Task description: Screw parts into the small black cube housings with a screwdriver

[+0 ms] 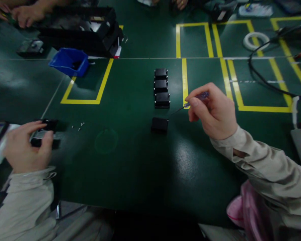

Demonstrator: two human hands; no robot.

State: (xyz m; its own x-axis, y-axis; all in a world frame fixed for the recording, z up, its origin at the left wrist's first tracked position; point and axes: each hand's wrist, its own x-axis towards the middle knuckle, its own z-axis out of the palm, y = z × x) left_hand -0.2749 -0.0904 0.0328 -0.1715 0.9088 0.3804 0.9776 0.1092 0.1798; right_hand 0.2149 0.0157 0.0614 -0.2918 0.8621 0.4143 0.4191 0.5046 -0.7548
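Observation:
My right hand is closed around a small screwdriver with a translucent purple handle. Its thin shaft slants down to the left, the tip by the right corner of a black rectangular box, where a small screw shows. Beyond that box, several similar black boxes stand in a column, with silvery screws at their sides. At the far left, my left hand has thumb and fingers apart over some dark parts, partly hidden by the hand. A few loose screws lie to its right.
A blue bin stands at the back left, before stacked black trays. Another person's hands work there. Yellow tape marks the green table. A white ring and black cable lie at the right.

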